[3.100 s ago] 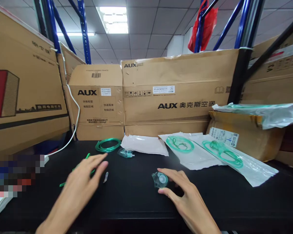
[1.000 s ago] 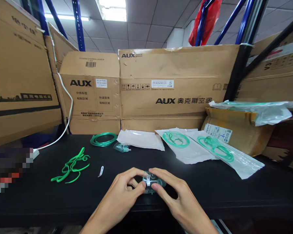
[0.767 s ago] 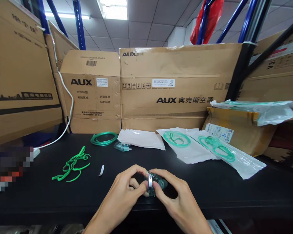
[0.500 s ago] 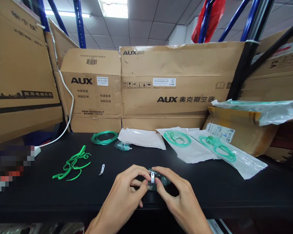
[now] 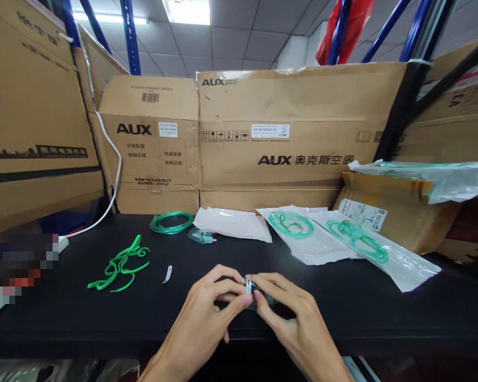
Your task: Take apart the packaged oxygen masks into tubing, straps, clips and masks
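Observation:
My left hand and my right hand meet low in the middle of the head view, above the front of the black table. Between them is a clear greenish plastic oxygen mask, mostly covered by my fingers. A small silver metal nose strip stands upright against it, pinched at my left fingertips. My right thumb and fingers close on the mask's right side. Another curved metal strip lies on the table to the left, beside a tangle of green elastic straps.
Behind my hands lie a coil of green tubing, a small clear plastic piece, a white packet and bagged tubing. Cardboard boxes wall the back. A white cable runs down the left.
My left fingers have closed further around the metal strip and thumb has shifted right. More of the mask is now covered by my hands. The view has shifted slightly.

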{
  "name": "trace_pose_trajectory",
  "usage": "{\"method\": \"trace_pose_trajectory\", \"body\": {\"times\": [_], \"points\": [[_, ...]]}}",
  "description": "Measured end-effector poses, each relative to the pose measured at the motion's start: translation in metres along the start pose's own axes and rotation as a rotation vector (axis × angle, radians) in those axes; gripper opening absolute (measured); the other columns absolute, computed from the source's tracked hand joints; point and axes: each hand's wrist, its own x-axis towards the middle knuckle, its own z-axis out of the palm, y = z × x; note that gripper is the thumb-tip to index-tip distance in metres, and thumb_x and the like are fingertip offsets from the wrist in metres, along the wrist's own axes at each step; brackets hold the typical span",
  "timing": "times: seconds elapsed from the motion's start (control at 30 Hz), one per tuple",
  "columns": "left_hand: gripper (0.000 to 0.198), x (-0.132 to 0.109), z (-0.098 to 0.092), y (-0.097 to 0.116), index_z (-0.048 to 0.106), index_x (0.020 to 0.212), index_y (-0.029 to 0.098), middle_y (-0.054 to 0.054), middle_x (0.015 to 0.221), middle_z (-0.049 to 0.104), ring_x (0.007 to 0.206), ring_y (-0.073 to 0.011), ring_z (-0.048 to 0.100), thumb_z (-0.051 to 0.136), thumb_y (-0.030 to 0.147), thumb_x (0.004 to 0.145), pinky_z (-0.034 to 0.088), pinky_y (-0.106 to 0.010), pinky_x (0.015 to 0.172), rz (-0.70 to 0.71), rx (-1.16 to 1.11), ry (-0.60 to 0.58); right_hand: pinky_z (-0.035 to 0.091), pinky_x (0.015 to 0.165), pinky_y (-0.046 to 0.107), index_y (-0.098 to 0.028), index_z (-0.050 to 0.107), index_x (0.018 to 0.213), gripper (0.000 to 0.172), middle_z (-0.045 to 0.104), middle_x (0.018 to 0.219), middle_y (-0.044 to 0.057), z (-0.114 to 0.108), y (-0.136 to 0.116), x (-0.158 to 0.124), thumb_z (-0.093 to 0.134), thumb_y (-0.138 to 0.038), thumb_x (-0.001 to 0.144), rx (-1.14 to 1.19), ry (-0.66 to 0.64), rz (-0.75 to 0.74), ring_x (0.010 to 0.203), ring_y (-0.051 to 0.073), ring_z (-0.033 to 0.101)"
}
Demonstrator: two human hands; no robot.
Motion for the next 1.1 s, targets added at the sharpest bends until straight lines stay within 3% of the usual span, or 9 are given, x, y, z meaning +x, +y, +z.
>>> {"method": "trace_pose_trajectory", "body": {"times": [0.2,0.4,0.57,0.63,0.73,0.87,1.0,1.1], "points": [[0.030,0.000,-0.003,0.001,0.082,0.089,0.027,0.000,0.121,0.061,0.051,-0.0005,0.053,0.061,0.048,0.098,0.051,-0.016,0.049,0.009,0.126,-0.008,0.058,0.086,0.032,-0.029,0.079,0.116,0.031,0.076,0.106,0.005,0.002,0.000,0.000,0.063,-0.016,0.094,0.013,0.062,-0.018,0.095,0.022,0.074],[0.020,0.000,0.000,0.002,0.082,0.087,0.030,0.000,0.120,0.063,0.054,-0.0041,0.055,0.067,0.041,0.095,0.048,-0.019,0.050,0.026,0.205,0.066,0.058,0.092,0.031,-0.031,0.075,0.120,0.028,0.074,0.114,0.004,-0.001,0.001,-0.002,0.062,-0.021,0.097,0.026,0.036,0.015,0.105,0.022,0.072],[0.017,0.001,0.002,0.002,0.082,0.081,0.029,-0.002,0.115,0.064,0.078,-0.0122,0.068,0.069,0.030,0.092,0.048,-0.019,0.057,0.063,0.276,0.109,0.057,0.096,0.030,-0.030,0.073,0.120,0.024,0.073,0.116,0.005,-0.002,0.006,-0.001,0.060,-0.029,0.099,0.011,0.037,0.028,0.111,0.021,0.070],[0.018,-0.001,-0.003,0.000,0.081,0.083,0.028,-0.001,0.114,0.065,0.077,-0.0119,0.067,0.066,0.028,0.093,0.050,-0.020,0.060,0.088,0.348,0.112,0.058,0.094,0.032,-0.030,0.073,0.118,0.023,0.072,0.118,0.006,-0.001,0.009,0.000,0.060,-0.031,0.099,-0.043,0.043,0.042,0.110,0.023,0.071],[0.021,-0.007,-0.022,-0.007,0.079,0.086,0.028,0.000,0.111,0.066,0.074,-0.0123,0.065,0.061,0.027,0.097,0.053,-0.024,0.067,0.125,0.527,0.116,0.059,0.091,0.033,-0.029,0.072,0.120,0.026,0.069,0.120,0.007,0.000,0.012,0.003,0.061,-0.030,0.096,-0.125,0.032,0.070,0.109,0.025,0.072],[0.020,-0.015,-0.064,-0.021,0.076,0.088,0.029,-0.001,0.104,0.069,0.097,-0.0221,0.067,0.059,0.029,0.098,0.053,-0.034,0.086,0.125,0.770,0.182,0.057,0.093,0.037,-0.025,0.069,0.117,0.025,0.065,0.122,0.009,0.001,0.011,0.020,0.064,-0.024,0.093,-0.216,-0.118,0.136,0.106,0.025,0.071],[0.022,-0.020,-0.101,-0.039,0.077,0.087,0.030,-0.002,0.105,0.072,0.099,-0.0267,0.067,0.059,0.037,0.097,0.054,-0.038,0.087,0.089,0.899,0.257,0.053,0.099,0.042,-0.025,0.070,0.115,0.022,0.068,0.122,0.008,0.005,0.012,0.049,0.066,-0.024,0.094,-0.257,-0.238,0.139,0.112,0.028,0.069],[0.022,-0.020,-0.114,-0.045,0.078,0.096,0.031,-0.002,0.108,0.073,0.104,-0.0277,0.068,0.058,0.039,0.097,0.055,-0.039,0.089,0.086,0.961,0.262,0.050,0.104,0.045,-0.022,0.070,0.120,0.028,0.069,0.125,0.010,0.012,0.020,0.068,0.071,-0.022,0.092,-0.263,-0.263,0.098,0.122,0.031,0.064]]}}
